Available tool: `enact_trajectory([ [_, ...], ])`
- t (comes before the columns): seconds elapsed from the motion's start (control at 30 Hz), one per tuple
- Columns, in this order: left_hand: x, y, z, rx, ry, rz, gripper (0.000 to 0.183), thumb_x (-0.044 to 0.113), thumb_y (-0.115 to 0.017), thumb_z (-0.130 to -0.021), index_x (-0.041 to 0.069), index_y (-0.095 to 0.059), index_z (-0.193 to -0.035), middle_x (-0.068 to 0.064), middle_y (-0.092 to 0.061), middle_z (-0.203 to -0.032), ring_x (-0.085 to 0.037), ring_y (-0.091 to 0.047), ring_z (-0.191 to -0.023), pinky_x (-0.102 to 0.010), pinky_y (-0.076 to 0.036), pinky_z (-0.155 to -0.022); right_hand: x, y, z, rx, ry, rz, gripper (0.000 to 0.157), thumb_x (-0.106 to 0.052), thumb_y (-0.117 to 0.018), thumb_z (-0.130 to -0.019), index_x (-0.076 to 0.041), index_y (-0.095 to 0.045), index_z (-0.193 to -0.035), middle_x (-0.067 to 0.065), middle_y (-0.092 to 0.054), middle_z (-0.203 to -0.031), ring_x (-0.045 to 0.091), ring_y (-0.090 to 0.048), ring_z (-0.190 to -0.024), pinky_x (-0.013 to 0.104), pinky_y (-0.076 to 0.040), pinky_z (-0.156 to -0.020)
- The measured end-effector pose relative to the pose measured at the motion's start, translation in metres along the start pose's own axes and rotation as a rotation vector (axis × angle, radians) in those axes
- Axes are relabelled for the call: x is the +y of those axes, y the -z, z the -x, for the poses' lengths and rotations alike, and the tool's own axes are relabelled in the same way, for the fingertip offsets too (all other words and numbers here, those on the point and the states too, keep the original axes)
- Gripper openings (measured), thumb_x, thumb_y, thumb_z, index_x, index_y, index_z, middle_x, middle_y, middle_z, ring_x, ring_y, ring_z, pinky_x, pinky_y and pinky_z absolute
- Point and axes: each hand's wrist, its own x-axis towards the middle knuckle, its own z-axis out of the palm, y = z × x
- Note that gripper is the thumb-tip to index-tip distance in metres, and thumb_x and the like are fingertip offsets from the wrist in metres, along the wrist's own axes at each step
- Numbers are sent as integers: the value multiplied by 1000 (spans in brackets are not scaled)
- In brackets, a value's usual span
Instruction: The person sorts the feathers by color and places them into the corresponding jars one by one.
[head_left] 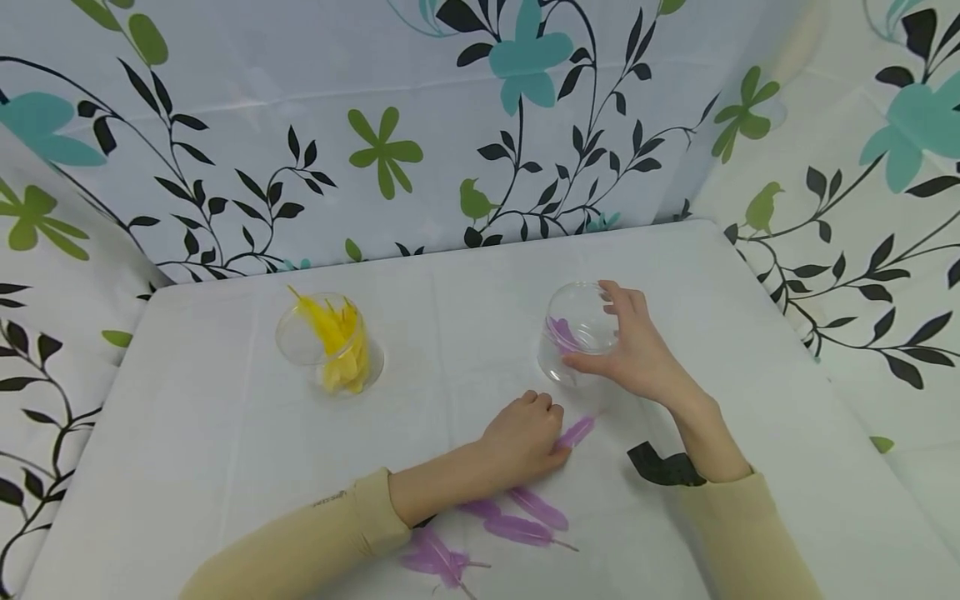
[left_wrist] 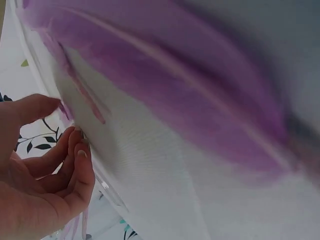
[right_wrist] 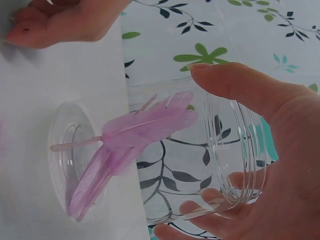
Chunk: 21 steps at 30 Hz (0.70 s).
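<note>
My right hand [head_left: 637, 350] grips a clear jar [head_left: 553, 362], thumb on the near side and fingers round the far side. Two pink-purple feathers [right_wrist: 150, 125] show inside the jar in the right wrist view. To the left and nearer, my left hand [head_left: 525, 437] is low over the white table, fingers curled. A purple feather [head_left: 579, 431] sticks out from between its thumb and forefinger, and a bit of purple shows at the thumb tip in the left wrist view. More purple feathers [head_left: 517, 530] lie under and in front of the left forearm.
A second clear jar [head_left: 288, 337] holding yellow feathers [head_left: 347, 350] stands on the left of the table [head_left: 450, 333]. A black strap [head_left: 663, 467] is by the right wrist. Patterned cloth [head_left: 300, 83] with leaves and flowers hangs behind the table and at its sides.
</note>
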Motion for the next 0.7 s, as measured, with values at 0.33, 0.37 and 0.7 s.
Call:
enact_trajectory([
  [0.33,-8,9,4,-95,-15,88,11,15,-66,-96,6,-69,-94,-1,-67,-84,-10,-56,-74,-19,-49,-72,3,0,-1,-3,-7,-4,110,-36,-87,-76,-11,-17,-157,21,-26,-150,38,-35,-141,62,-38,-109],
  [0.37,-12,12,6,-89,-13,114,10,14,-65,-96,5,-69,-91,-1,-66,-80,-10,-54,-70,-18,-48,-68,3,-1,-1,-5,-11,-6,111,-36,-87,-76,-10,-15,-157,21,-26,-150,38,-35,-141,61,-38,-109],
  [0.7,-50,82,39,97,181,344,11,7,-67,-91,10,-65,-81,5,-58,-69,-10,-48,-63,-22,-44,-59,3,-2,-2,-7,-31,-15,113,-35,-87,-76,-4,-13,-154,20,-26,-151,40,-35,-140,60,-39,-109],
])
